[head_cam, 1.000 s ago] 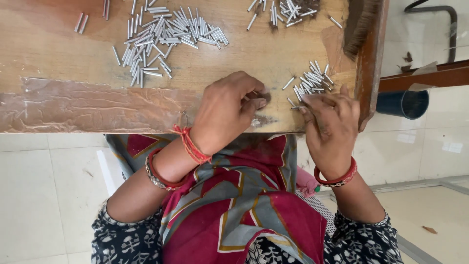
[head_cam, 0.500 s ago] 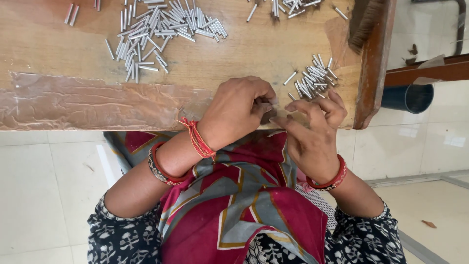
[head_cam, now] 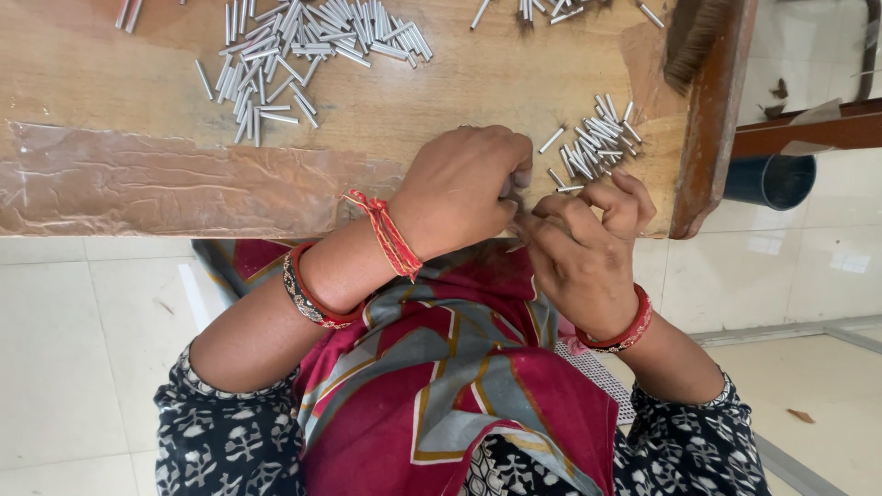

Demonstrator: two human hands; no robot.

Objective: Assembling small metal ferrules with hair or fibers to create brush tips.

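From my head camera I look down on my two hands, meeting at the near edge of the wooden counter. My left hand is curled, its grip closed, though what it pinches is hidden behind the knuckles. My right hand touches it, fingers bent; whether that grip holds anything I cannot tell. A small heap of metal pins lies just beyond my right fingers, a bigger heap further left
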